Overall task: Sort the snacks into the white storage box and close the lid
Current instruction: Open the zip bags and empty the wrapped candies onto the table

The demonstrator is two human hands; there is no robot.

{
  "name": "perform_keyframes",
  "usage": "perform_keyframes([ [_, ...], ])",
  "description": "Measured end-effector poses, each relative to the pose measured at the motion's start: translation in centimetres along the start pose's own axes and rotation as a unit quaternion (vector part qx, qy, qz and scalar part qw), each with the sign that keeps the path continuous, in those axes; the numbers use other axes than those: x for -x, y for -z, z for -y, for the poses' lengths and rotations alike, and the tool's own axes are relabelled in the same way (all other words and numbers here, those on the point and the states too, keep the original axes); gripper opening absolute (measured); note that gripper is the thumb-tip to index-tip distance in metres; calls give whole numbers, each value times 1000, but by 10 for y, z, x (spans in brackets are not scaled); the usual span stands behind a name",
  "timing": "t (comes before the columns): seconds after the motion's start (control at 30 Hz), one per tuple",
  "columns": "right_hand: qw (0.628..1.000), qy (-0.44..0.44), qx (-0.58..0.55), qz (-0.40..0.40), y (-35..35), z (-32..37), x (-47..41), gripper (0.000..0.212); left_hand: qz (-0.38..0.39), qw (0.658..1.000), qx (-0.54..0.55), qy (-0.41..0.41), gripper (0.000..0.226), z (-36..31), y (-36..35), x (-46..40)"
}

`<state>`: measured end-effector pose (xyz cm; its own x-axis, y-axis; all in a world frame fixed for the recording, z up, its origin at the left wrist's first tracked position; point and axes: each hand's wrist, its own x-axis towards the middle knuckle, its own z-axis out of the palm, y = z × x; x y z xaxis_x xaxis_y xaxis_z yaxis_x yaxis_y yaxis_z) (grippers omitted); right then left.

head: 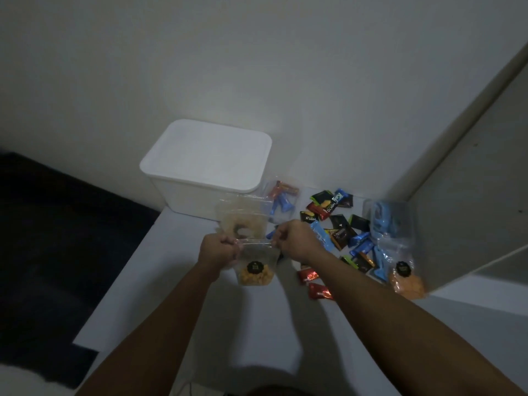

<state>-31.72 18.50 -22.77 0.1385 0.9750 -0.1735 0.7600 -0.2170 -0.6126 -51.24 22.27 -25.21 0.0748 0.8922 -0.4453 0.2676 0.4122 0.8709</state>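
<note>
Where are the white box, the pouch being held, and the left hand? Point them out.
white box (183, 195), head view, on its front wall below the lid.
pouch (255, 274), head view, on the orange snacks at its bottom.
left hand (217, 248), head view, on its back.

Dim, greyish light throughout. Soft forearm shadows fall on the desk (257, 324), toward the viewer. Slight motion blur on the snacks (337, 224). Wide-angle bending at edges. Left side nearly black. No glare.
</note>
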Motion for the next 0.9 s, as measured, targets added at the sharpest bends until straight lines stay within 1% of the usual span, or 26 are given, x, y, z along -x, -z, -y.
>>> perform_keyframes([
  [0.03, 1000, -5, 0, -8, -6, 2, -4, 18, -14, 1000, -6, -8, 19, 3, 2, -2],
  [0.1, 999, -25, 2, -21, -13, 5, -10, 13, -51, 997, -45, -40, 6, 7, 3, -6],
  [0.13, 999, -33, 5, -24, -16, 6, -12, 11, -66, 994, -70, -57, 7, 7, 3, -8],
  [0.17, 999, -35, 8, -25, -18, 6, -14, 12, -75, 991, -92, -69, 13, 8, 2, -10],
  [0.23, 999, -27, 10, -26, -19, 4, -16, 22, -98, 983, -127, -89, 21, 6, 0, -12],
  [0.3, 999, -22, 5, -39, -15, 2, -16, 30, -146, 968, -157, -133, 24, 4, -5, -11],
  [0.37, 998, -28, 1, -53, -7, -3, -15, 26, -194, 941, -182, -208, 22, 2, -12, -7],
  [0.4, 998, -30, 2, -55, -2, -6, -15, 23, -200, 931, -192, -239, 21, 0, -16, -5],
  [0.43, 998, -32, 3, -53, 3, -10, -14, 21, -190, 926, -201, -258, 20, -2, -22, -3],
  [0.5, 997, -48, 4, -53, 16, -19, -11, 19, -142, 927, -211, -275, 18, -8, -35, 2],
  [0.6, 994, -84, 3, -62, 38, -39, -6, 24, -43, 943, -209, -257, 16, -20, -58, 5],
  [0.67, 992, -108, 9, -67, 53, -54, -2, 28, 24, 946, -222, -235, 17, -27, -77, 8],
  [0.73, 989, -132, 13, -72, 68, -71, 6, 29, 75, 939, -248, -228, 16, -33, -97, 12],
  [0.8, 985, -152, 23, -75, 82, -89, 14, 24, 123, 928, -276, -215, 21, -37, -115, 13],
  [0.9, 979, -187, 28, -78, 101, -117, 28, 21, 195, 910, -310, -193, 22, -39, -141, 13],
])
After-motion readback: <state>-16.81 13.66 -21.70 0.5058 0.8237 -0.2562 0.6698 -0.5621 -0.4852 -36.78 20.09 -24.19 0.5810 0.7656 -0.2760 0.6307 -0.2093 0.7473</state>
